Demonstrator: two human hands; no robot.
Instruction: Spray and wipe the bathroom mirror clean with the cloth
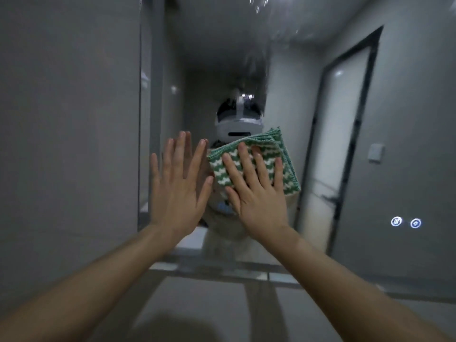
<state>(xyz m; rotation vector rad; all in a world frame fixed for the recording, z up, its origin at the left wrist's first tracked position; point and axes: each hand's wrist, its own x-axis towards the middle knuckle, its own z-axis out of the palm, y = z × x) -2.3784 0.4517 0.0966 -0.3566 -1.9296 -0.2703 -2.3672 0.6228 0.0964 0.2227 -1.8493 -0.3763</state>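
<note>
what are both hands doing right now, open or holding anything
Left hand: open, fingers straight, flat against the mirror glass, holding nothing.
Right hand: open, straight fingers pressing the folded green-and-white knitted cloth on the mirror.

Words, brands, numbers: none can be read.
Lit signs: two small round glowing icons are set side by side low on the right of the mirror.
Icon content: too small and blurred to be made out.

The folded green-and-white zigzag cloth is lying flat against the mirror, whose upper glass is showing wet streaks.
</note>
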